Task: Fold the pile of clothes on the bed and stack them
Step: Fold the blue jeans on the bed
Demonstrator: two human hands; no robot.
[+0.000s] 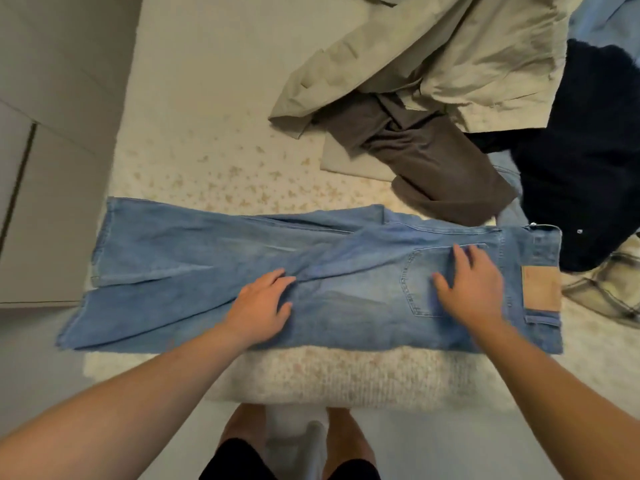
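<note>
Light blue jeans [194, 251] lie flat across the near edge of the bed, one leg folded over the other, waistband and leather patch at the right, hems at the left. My left hand [261, 306] rests flat on the thigh area, fingers spread. My right hand [472, 282] presses flat on the back pocket. A pile of unfolded clothes sits at the far right: a beige garment [450, 53], a brown garment [433, 161] and a dark navy garment [595, 161].
The bed [207, 140] has a cream cover with a small floral print. A plaid cloth [609, 285] lies at the right edge. Grey cabinet fronts [52, 150] stand to the left. My legs and the floor show below the bed's edge.
</note>
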